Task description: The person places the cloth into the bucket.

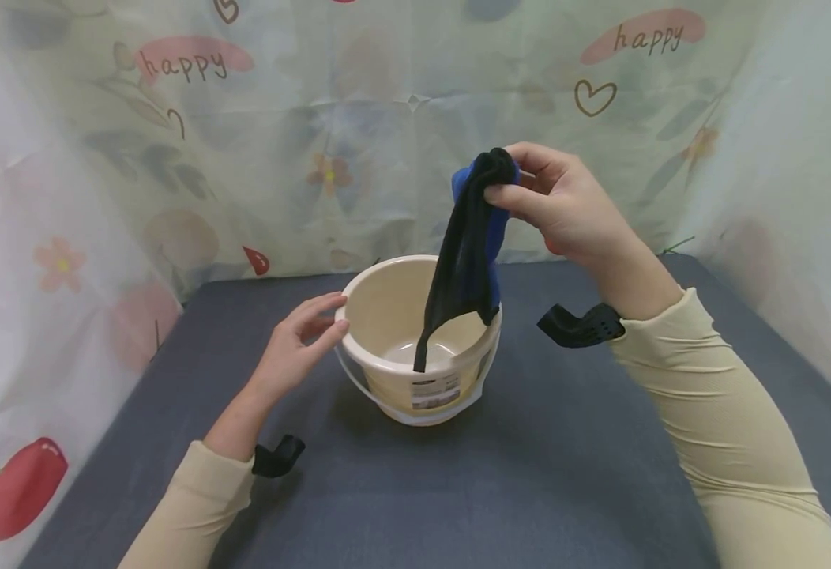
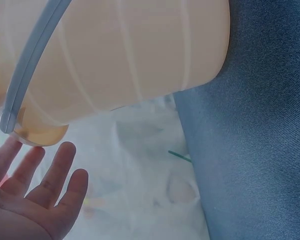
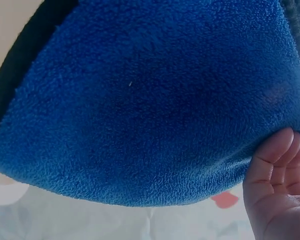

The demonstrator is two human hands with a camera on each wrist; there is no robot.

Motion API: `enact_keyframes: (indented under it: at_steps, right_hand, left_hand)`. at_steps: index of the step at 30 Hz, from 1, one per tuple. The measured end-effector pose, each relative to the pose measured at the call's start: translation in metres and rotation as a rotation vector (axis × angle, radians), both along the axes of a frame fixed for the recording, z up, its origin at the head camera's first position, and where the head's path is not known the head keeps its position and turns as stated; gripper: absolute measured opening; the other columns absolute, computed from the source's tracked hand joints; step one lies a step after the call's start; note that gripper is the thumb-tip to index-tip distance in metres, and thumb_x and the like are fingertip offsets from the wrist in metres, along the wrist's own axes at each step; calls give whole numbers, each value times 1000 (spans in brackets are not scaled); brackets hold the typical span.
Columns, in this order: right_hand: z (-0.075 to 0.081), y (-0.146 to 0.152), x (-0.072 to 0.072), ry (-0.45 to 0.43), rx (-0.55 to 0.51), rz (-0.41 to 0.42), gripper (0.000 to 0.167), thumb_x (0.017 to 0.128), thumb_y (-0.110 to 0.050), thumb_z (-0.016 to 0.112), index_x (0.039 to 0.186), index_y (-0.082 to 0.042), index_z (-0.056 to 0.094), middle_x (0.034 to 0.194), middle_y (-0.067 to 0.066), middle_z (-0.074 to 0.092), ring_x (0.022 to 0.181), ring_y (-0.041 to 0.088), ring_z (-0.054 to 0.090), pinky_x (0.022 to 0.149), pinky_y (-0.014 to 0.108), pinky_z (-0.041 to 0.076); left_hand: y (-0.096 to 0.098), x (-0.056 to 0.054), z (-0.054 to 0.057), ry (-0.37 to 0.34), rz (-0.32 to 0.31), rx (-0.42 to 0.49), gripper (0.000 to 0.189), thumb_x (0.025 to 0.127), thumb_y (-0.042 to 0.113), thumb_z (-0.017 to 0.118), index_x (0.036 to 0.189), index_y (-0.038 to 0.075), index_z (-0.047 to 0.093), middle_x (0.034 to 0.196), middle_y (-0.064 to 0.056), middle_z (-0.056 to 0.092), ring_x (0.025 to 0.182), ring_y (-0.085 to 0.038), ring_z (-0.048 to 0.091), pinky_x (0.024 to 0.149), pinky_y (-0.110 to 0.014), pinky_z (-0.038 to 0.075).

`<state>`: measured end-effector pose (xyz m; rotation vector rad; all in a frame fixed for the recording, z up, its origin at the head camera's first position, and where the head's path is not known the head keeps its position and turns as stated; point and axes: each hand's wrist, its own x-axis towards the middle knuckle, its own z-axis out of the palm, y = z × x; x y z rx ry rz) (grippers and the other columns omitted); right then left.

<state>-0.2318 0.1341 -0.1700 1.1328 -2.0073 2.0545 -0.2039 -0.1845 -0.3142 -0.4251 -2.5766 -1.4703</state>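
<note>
A cream plastic bucket [image 1: 387,308] stands upright with its pale grey handle [image 2: 32,60] lowered. My left hand [image 1: 295,348] is at the bucket's left rim, its fingers fairly straight and the fingertips right at the edge. In the left wrist view the same hand [image 2: 37,195] shows its palm, just outside the bucket. Above the bucket, my right hand [image 1: 565,201] pinches the top of a blue and black cloth [image 1: 461,253] between thumb and fingers. The cloth hangs down, its lower corner overlapping the front rim. Its fluffy blue side [image 3: 139,110] fills much of the right wrist view, edged in black.
A dark grey-blue table surface [image 1: 401,506] lies under the bucket. Patterned fabric curtains [image 1: 401,190] hang behind it and at both sides. A printed label [image 1: 435,391] is on the bucket's front. Black straps [image 1: 582,325] are around both wrists.
</note>
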Motion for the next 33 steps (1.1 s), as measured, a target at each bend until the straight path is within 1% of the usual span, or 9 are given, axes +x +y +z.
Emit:
enact_keyframes:
  at_steps: [6,13,17,19,21,24,26,29,33]
  right_hand:
    - [-7,-8,-5,-26,61,48,17,88,0,58,97,-12,66,96,-1,63,85,11,63,78,24,53]
    - [-19,-17,-13,-45,226,-41,16,88,-7,62,102,-15,65,95,-2,63,88,14,63,81,26,52]
    - [-27,-24,-19,-59,328,-92,21,86,-8,64,107,-11,64,91,-1,62,84,16,62,75,29,52]
    - [-31,-28,-21,-61,439,-131,27,86,-11,66,112,-9,63,91,1,62,81,16,62,73,31,52]
    - [-34,-30,-22,-62,606,-147,35,85,-14,66,119,-9,61,95,4,63,82,16,64,74,32,53]
    - [-38,-32,-22,-55,867,-104,49,85,-21,67,131,-11,53,105,9,64,93,20,67,82,34,54]
    - [-40,-32,-21,-67,962,-48,55,86,-22,67,136,-12,47,111,11,63,101,23,65,86,35,53]
    - [-44,-29,-21,-101,973,-17,54,87,-23,66,136,-13,47,113,11,62,104,25,64,87,35,52]
    - [-45,-20,-22,-125,883,-63,41,88,-24,64,127,-14,56,112,10,63,99,26,64,85,35,53]
  left_hand:
    - [2,0,1,6,-3,-7,46,92,27,59,135,15,50,143,-7,45,120,-32,56,96,-47,49]
    - [4,0,1,-15,12,-25,47,92,29,59,136,17,49,144,-7,44,121,-32,55,94,-48,50]
    - [4,1,2,-17,14,-30,48,92,30,59,137,17,48,144,-7,44,121,-33,54,93,-48,50]
    - [4,1,2,-19,13,-30,48,92,31,58,137,18,48,144,-7,44,121,-33,54,94,-48,50]
    - [4,1,3,-24,13,-30,49,92,32,58,137,19,47,144,-7,43,122,-33,54,94,-47,50]
    - [4,1,3,-27,11,-23,49,92,33,58,137,19,47,144,-7,43,122,-32,54,95,-47,49]
    - [4,1,3,-25,10,-21,49,92,33,58,137,18,47,144,-7,44,122,-32,54,95,-47,49]
    - [4,1,3,-20,7,-17,48,92,31,58,137,17,48,143,-7,44,122,-32,54,96,-47,49]
    - [3,0,3,-13,-5,-14,47,92,29,58,137,16,48,143,-8,44,121,-32,55,97,-48,48]
